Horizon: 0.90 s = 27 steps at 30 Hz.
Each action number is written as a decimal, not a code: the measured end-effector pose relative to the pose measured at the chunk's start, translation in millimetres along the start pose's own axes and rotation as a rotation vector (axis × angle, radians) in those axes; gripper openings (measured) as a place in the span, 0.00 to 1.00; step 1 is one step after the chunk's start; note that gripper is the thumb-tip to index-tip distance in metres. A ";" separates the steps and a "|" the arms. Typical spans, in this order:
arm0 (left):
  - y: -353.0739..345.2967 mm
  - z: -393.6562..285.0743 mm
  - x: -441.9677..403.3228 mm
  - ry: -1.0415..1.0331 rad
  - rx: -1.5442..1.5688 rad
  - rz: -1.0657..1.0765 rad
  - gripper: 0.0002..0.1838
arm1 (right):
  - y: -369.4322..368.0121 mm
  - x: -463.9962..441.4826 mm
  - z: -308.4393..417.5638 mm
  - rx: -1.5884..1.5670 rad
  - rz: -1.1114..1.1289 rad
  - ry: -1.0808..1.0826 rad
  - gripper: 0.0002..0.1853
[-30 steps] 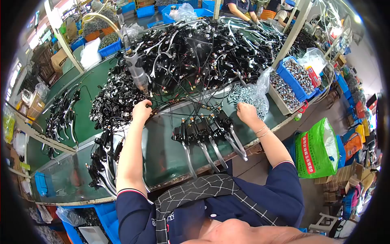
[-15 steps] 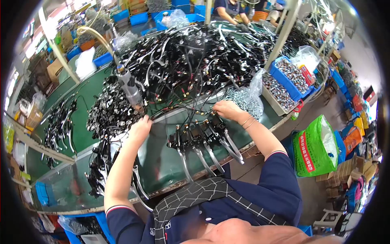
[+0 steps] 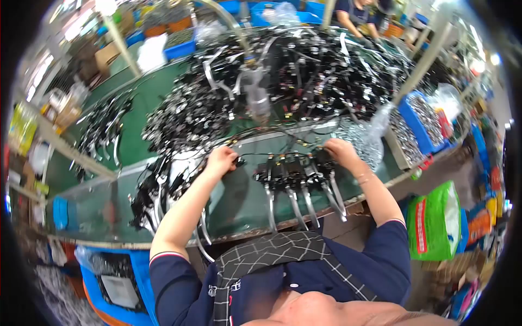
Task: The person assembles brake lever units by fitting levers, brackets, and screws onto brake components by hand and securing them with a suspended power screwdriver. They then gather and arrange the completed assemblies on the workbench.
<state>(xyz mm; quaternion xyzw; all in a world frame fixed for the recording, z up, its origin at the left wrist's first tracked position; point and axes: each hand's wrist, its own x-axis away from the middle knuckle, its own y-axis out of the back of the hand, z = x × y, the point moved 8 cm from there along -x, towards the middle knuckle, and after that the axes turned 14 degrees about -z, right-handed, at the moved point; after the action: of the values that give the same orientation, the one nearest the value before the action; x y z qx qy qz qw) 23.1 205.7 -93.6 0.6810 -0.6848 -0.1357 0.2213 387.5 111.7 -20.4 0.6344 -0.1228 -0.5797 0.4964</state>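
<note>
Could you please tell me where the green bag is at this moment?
In the head view, the green bag is at the right, past the edge of the table, just outside the person's right sleeve.

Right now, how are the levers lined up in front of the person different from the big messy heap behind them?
The lever row is lined up side by side; the big heap is jumbled. The lever row has just a few pieces, while the big heap has lots. The row's silver handles point toward the person; the heap's point different ways. Both have black and silver parts.
</note>
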 end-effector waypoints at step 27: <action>-10.1 -77.2 118.5 -0.269 0.262 0.140 0.13 | -34.3 -54.1 164.7 -1.215 0.048 -0.679 0.07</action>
<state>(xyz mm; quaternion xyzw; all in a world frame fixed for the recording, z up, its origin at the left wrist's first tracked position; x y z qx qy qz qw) 72.6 96.7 -17.7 0.6306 -0.7655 -0.1194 0.0459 215.9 87.3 13.5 0.0249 0.0610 -0.7009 0.7102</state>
